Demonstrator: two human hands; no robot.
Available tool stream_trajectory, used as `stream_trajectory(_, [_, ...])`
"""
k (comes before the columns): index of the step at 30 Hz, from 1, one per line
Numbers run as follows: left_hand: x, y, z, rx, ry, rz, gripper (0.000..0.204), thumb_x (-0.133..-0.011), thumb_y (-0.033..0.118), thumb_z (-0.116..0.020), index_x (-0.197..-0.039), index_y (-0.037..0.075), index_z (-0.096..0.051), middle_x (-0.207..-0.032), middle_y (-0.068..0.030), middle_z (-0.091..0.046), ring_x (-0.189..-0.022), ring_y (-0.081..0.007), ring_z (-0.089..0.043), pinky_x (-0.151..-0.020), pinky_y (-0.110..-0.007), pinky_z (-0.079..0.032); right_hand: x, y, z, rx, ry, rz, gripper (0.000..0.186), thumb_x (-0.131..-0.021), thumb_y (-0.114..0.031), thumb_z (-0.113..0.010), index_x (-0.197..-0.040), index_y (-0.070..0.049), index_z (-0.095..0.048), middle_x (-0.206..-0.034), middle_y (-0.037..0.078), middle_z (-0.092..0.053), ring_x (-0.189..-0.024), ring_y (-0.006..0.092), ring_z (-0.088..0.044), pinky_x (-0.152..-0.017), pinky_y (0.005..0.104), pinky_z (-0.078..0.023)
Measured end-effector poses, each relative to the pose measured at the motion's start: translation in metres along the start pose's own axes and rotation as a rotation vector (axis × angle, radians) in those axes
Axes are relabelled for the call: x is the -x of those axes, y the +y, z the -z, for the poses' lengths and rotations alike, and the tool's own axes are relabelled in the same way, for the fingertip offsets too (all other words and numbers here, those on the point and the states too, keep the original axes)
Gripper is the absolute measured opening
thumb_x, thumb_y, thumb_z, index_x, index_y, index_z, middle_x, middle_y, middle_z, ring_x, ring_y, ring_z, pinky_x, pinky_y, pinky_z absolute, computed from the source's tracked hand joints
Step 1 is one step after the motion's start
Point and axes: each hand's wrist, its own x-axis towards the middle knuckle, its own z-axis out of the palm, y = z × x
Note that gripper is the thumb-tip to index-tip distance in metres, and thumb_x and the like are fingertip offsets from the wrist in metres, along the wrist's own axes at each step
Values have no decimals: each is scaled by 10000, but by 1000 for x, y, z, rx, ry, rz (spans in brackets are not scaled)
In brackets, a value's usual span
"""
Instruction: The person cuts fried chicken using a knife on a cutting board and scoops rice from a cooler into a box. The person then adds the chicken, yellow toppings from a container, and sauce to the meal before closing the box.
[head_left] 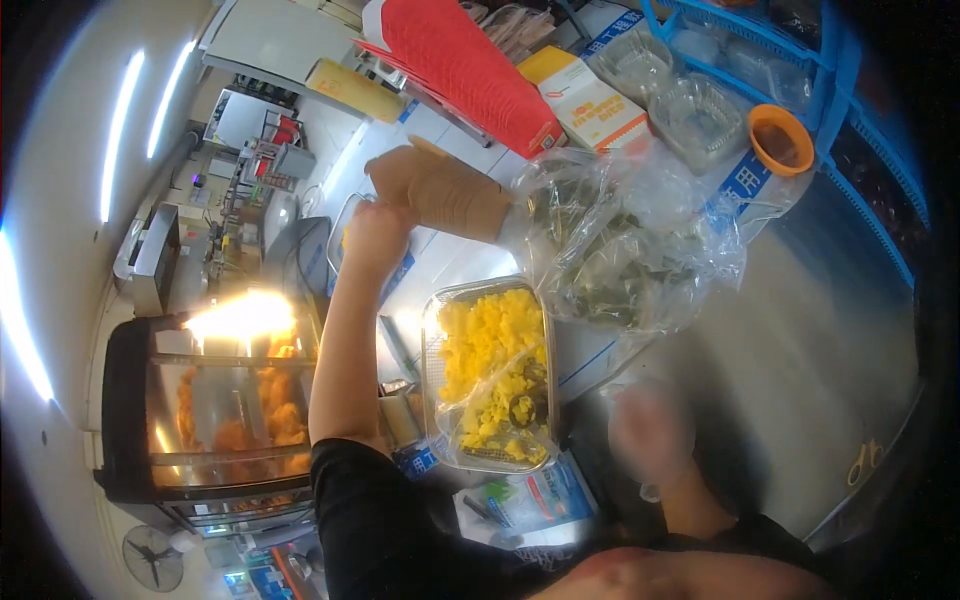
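Observation:
My left hand (378,235) is reached out far to the left, closed at the left end of a row of nested brown paper boxes (450,195). Its fingertips are hidden, but it appears to grip the end box. My right hand (652,430) is smeared by motion above the metal counter, and its fingers cannot be made out. Between my arms stands a wire-mesh basket (427,350) holding yellow chopped pieces (490,335), with clear plastic film over its near part. Beyond it lies a clear plastic bag (640,240) with dark green contents.
A stack of red paper containers (465,70) and a yellow-white carton (590,100) stand at the back. Clear plastic tubs (700,115), an orange bowl (780,140) and a blue rack (870,180) are at right. A lit glass warming cabinet (230,410) with fried food stands left.

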Motion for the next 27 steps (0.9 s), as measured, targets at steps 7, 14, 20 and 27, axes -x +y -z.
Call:
stream_trajectory(7, [-22,-4,29,666,-147,15,236,-790,71,-577,-1016,49,-644,-915,-136,-653,-821,-235,-610,-794,-328,-466,4,-14,-13,2,32,25,373,-848,-231,-587,-1092,46,-532,-658,57,-529,-563,138,-464,-509,258,-371])
stream_trajectory(14, [6,-13,15,1611,-488,221,385,-874,37,-504,-1256,1,-484,-1156,-97,-580,-1042,-168,-545,-908,-266,-423,0,-7,-5,26,18,22,355,-858,-266,-546,-1073,16,-546,-643,16,-442,-548,119,-416,-486,251,-322])
stream_trajectory(20, [15,-9,18,1792,-591,217,420,-853,59,-507,-1260,-31,-456,-1171,-111,-575,-1074,-187,-540,-922,-274,-409,1,-10,-8,-17,52,16,365,-865,-271,-569,-1045,45,-542,-655,70,-529,-576,154,-498,-531,263,-387])
stream_trajectory(27, [39,3,15,881,-335,288,292,-786,156,-638,-1055,45,-634,-1000,-78,-635,-889,-153,-582,-785,-276,-455,4,-14,-12,21,93,74,379,-857,-289,-577,-1045,37,-532,-701,63,-531,-609,149,-499,-536,250,-389])
